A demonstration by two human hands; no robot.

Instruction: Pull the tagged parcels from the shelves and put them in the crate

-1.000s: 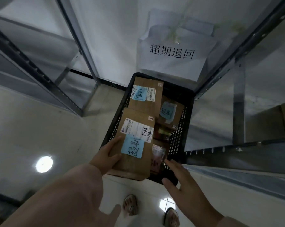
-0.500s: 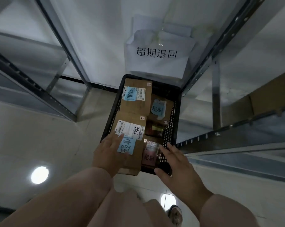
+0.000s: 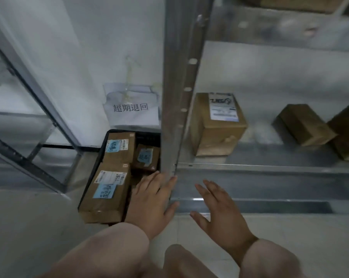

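A black crate stands on the floor against the wall, partly hidden behind a shelf post. Three brown parcels with blue tags lie in it: a near one, a far one and a smaller one. My left hand hovers open beside the near parcel, holding nothing. My right hand is open and empty in front of the low shelf edge. On the shelf to the right stands a brown box with a white label.
Two more brown boxes sit further right on the same metal shelf. A paper sign with black writing hangs on the wall above the crate. Another metal rack stands at the left.
My left hand has let go of the near parcel, which now rests in the crate. Both hands have drawn back and the view has swung right onto the shelf.
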